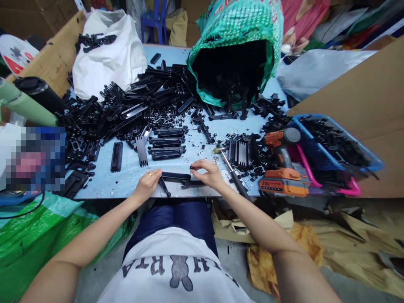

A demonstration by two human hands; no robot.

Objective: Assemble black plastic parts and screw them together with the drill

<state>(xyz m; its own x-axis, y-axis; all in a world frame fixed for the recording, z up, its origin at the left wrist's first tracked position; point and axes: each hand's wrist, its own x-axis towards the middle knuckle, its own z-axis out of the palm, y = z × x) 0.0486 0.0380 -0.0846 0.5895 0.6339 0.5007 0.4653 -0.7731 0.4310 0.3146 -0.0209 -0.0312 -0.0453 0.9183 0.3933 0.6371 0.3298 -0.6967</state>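
Where the table (126,176) runs back from the person, a green woven sack (240,38) lies on its side with its mouth open, black plastic parts spilling out of it; a white bag (107,59) at the far left holds more black parts, and a blue basket (334,143) on the right is filled with them too; a cordless drill (280,168) lies just beside the basket. At the near edge, the left hand (147,184) is closed on one end of a long black plastic bar (176,176); the right hand (206,173) pinches something small at the bar's other end, fingers curled, though what it is I cannot tell.
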